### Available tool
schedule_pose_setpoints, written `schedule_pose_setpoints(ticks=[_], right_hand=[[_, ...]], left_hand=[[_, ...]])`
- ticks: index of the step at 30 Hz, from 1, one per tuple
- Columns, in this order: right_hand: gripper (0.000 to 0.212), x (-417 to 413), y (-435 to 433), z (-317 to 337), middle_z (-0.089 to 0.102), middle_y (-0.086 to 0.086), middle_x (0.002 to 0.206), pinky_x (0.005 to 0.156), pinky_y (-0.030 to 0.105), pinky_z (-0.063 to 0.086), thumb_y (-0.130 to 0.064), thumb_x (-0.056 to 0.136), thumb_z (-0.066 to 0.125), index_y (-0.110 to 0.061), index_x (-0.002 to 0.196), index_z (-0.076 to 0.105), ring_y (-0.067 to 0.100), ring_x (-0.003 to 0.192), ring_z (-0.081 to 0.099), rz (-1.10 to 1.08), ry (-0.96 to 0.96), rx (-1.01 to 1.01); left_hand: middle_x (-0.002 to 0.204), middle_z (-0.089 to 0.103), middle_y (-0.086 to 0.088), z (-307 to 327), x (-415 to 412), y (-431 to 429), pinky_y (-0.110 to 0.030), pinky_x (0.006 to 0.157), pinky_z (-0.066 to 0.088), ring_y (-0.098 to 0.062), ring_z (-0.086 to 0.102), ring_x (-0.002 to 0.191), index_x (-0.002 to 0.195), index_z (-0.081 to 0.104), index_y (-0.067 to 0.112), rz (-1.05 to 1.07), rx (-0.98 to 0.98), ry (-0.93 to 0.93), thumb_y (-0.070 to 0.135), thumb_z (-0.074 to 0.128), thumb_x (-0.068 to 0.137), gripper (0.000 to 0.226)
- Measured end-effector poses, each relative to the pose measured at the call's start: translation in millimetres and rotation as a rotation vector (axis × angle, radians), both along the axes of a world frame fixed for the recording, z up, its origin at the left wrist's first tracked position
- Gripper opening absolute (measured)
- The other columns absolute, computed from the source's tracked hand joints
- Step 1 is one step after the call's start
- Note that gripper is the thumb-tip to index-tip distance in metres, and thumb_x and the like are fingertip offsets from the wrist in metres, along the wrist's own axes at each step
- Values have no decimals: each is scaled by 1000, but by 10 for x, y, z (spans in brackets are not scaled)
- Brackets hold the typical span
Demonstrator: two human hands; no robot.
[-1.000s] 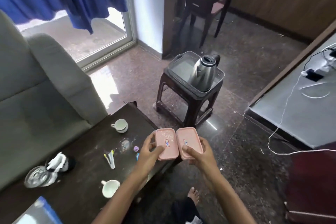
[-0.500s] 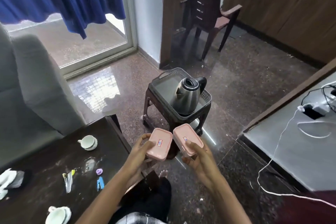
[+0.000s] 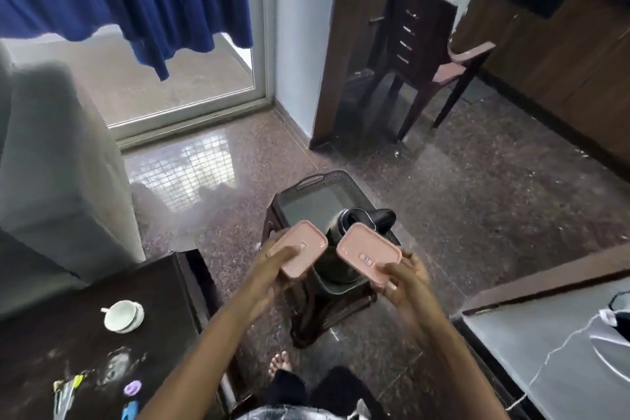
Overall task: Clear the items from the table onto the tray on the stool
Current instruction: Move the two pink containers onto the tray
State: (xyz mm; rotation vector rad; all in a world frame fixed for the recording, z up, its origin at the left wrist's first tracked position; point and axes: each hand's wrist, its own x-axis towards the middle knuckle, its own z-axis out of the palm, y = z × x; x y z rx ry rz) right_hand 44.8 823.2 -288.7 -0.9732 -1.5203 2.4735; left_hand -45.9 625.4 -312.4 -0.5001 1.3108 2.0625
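Observation:
My left hand [image 3: 272, 264] grips one pink lidded box [image 3: 301, 247] and my right hand [image 3: 405, 278] grips a second pink box [image 3: 368, 254]. Both boxes hover just above the near end of the grey tray [image 3: 313, 204], which sits on a dark brown stool [image 3: 317, 310]. A steel kettle [image 3: 354, 225] stands in the tray, partly hidden behind the boxes. On the dark table [image 3: 85, 334] at lower left lie a white cup on a saucer [image 3: 122, 315], a small purple piece [image 3: 133, 388], a blue piece [image 3: 129, 411] and some thin utensils [image 3: 66, 392].
A grey sofa [image 3: 51, 164] stands at left beside the table. A brown chair [image 3: 429, 54] is behind the stool. A grey counter [image 3: 559, 344] with a white cable runs along the right. My bare foot [image 3: 281, 363] rests on the floor near the stool's legs.
I have moved forward toward the stool. Both hands carried the pink boxes away from the table and over the tray, and the boxes have spread slightly apart.

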Motion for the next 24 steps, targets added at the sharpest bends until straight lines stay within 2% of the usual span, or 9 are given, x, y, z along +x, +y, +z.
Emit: schedule_pose_setpoints(ticks=[3, 7, 9, 11, 14, 17, 20, 22, 24], right_hand=[[28, -419, 223, 65, 65, 8, 92, 52, 21, 53, 11, 82, 52, -15, 93, 49, 17, 76, 68, -10, 52, -37], [28, -1165, 501, 51, 66, 10, 92, 57, 22, 57, 9, 82, 57, -14, 98, 56, 17, 74, 69, 41, 38, -21], [26, -1589, 606, -54, 66, 11, 88, 55, 21, 56, 6, 82, 60, -13, 99, 57, 19, 72, 67, 117, -21, 46], [24, -1989, 674, -260, 64, 14, 90, 51, 19, 53, 4, 81, 62, -11, 100, 57, 19, 71, 62, 232, -120, 155], [31, -2484, 737, -721, 56, 17, 94, 38, 14, 44, 4, 77, 67, -5, 103, 54, 17, 64, 53, 375, -254, 319], [27, -2775, 753, -1206, 54, 14, 78, 30, 15, 34, 6, 72, 71, -7, 82, 50, 17, 57, 47, 505, -373, 426], [29, -2914, 744, -1642, 57, 14, 78, 42, 27, 42, 7, 70, 71, -12, 72, 48, 23, 65, 53, 626, -455, 525], [20, -2986, 722, -1836, 60, 18, 85, 56, 35, 46, 8, 70, 70, -4, 80, 57, 25, 75, 56, 653, -465, 597], [19, -3072, 698, -1958, 61, 15, 85, 60, 33, 46, 7, 73, 68, 5, 91, 63, 24, 78, 56, 655, -475, 643]], left_hand=[[96, 62, -1, -25, -281, 80, -23, 50, 52, -16, 59, 76, 100, 56, 29, 44, -47, 18, 1, 57, 85, 31], [102, 57, -4, -162, -571, 237, -21, 45, 51, -16, 57, 78, 110, 43, 23, 123, -81, -68, 2, 60, 85, 37], [102, 58, -7, -217, -707, 310, -24, 50, 52, -18, 57, 79, 114, 41, 19, 154, -105, -121, 3, 61, 84, 39], [105, 59, -10, -295, -814, 347, -28, 56, 52, -21, 59, 82, 122, 41, 16, 163, -106, -177, 2, 63, 83, 47], [106, 63, -13, -453, -910, 394, -32, 56, 57, -25, 62, 87, 130, 42, 13, 222, -69, -251, 1, 66, 79, 57], [103, 63, -15, -600, -986, 497, -39, 68, 56, -26, 62, 86, 131, 42, 9, 293, -104, -302, 0, 64, 81, 55], [99, 62, -14, -711, -1034, 645, -40, 75, 51, -25, 60, 82, 128, 46, 8, 360, -194, -332, 2, 61, 85, 47], [102, 62, -14, -776, -1063, 732, -35, 63, 54, -22, 60, 80, 127, 46, 10, 381, -243, -343, 5, 62, 85, 45], [105, 61, -12, -833, -1088, 810, -31, 56, 56, -21, 61, 80, 123, 45, 12, 393, -273, -349, 7, 64, 84, 44]])
